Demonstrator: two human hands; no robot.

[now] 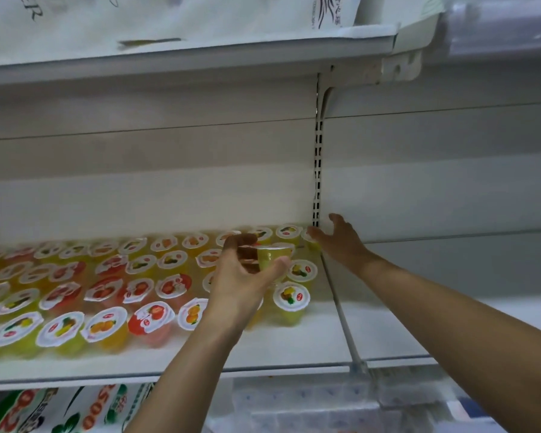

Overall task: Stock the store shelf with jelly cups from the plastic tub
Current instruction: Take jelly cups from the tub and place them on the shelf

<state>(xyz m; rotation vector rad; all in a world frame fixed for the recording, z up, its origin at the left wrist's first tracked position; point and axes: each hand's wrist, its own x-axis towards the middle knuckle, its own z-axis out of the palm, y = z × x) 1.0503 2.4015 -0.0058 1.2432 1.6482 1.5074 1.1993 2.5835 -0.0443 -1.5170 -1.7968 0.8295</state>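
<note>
Gripping yellow jelly cup (274, 256) in left hand (242, 276) above shelf (263, 348) rows | right hand (341, 240) fingers spread, apparently touching back-corner cup (313, 242), blurred

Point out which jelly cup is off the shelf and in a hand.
The yellow jelly cup gripped by the left hand, lifted above the right end of the rows. All the others sit on the shelf.

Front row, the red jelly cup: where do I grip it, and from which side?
Take the red cup by its side wall just under the lid rim, fingers coming from the open front edge of the shelf. It stands upright with a flat foil lid that offers no hold, and yellow cups crowd its left, right and back, so only the front is free.
</note>
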